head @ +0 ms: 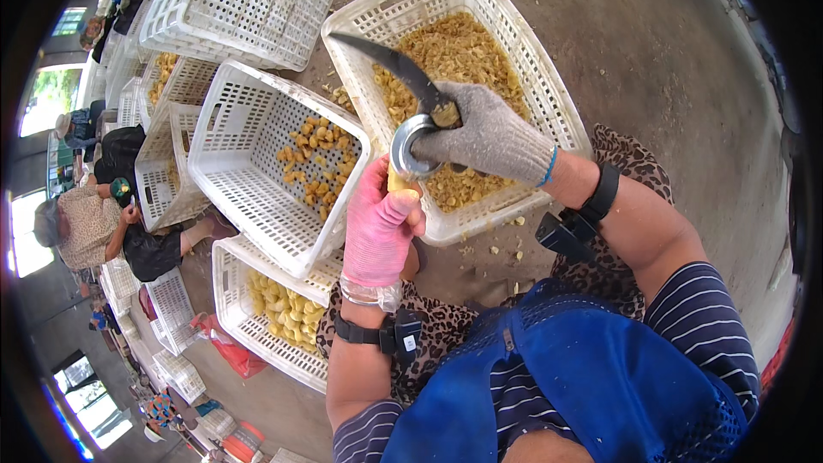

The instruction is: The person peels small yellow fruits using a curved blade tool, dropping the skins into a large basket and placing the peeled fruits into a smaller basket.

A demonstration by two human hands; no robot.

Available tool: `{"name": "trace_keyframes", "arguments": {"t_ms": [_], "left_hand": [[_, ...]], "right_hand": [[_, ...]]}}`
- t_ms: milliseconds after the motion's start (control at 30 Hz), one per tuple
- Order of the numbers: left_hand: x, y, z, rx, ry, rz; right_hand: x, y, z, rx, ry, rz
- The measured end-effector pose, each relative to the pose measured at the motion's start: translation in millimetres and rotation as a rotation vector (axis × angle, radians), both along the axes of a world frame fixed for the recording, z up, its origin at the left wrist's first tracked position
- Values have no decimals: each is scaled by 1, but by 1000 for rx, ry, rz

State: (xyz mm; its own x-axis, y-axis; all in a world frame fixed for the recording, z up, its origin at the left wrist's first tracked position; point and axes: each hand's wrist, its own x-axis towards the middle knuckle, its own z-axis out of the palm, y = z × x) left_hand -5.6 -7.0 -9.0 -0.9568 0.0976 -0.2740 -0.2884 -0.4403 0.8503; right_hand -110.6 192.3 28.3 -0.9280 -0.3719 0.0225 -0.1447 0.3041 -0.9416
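Observation:
My left hand (382,225), in a pink glove with a clear plastic cuff, grips a pale yellow piece of root or vegetable (402,185), mostly hidden by the fingers. A grey knit glove covers my right hand (485,132), which holds a dark curved knife (398,65), its blade pointing up and left. A wide metal ring (397,149) sits at that hand's thumb, right against the top of the yellow piece. How ring and knife join is hidden. Both hands are over the near edge of a white plastic crate (553,71) of yellowish peelings (453,48).
Left of my hands, a tilted white crate (235,119) contains brownish unpeeled pieces (318,138). Below it, another crate (273,350) has smooth yellow pieces (289,308). Stacked crates (251,3) stand at the upper left. A seated person (96,225) works beyond; a red bag (231,347) lies on the floor.

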Motion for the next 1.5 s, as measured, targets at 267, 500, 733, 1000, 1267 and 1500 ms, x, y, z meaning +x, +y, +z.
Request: {"name": "trace_keyframes", "arguments": {"t_ms": [267,500,733,1000,1267,1500], "left_hand": [[-2,3,15,87,-12,-55],[0,9,20,157,-37,8],[9,-2,5,58,-35,21],[1,4,17,53,-36,21],[8,5,14,17,-167,149],[6,1,9,-35,-86,81]], "right_hand": [[-24,10,9,-1,-217,-163],[-12,7,14,5,5,-181],[0,-4,9,94,-9,33],[-32,8,6,5,-52,-166],[-4,-2,1,157,64,16],[-35,6,5,124,-57,-163]]}}
